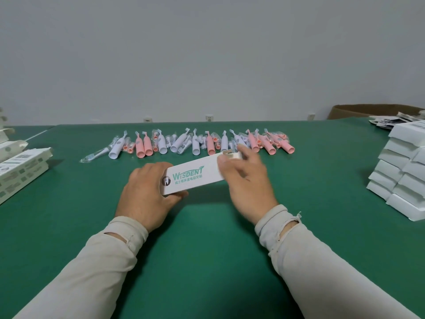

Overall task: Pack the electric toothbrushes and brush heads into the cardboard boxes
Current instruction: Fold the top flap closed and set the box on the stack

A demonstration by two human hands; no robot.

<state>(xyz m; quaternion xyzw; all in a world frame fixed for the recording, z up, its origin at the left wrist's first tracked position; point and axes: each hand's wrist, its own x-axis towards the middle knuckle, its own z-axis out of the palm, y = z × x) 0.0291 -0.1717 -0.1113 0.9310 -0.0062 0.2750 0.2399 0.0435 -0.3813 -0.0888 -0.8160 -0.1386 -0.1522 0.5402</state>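
Both hands [147, 192] [246, 178] grip box [195, 174] ends | toothbrushes [195, 143] beyond

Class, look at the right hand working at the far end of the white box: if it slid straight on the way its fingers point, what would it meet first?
Probably the row of pink and white electric toothbrushes just beyond the right hand, likely a white one; depth is uncertain.

Six white toothbrushes [162, 143], seven pink toothbrushes [139, 146], one held box [195, 173].

Single head view, looking forward-down across green table [207, 261] toward wall [207, 54].
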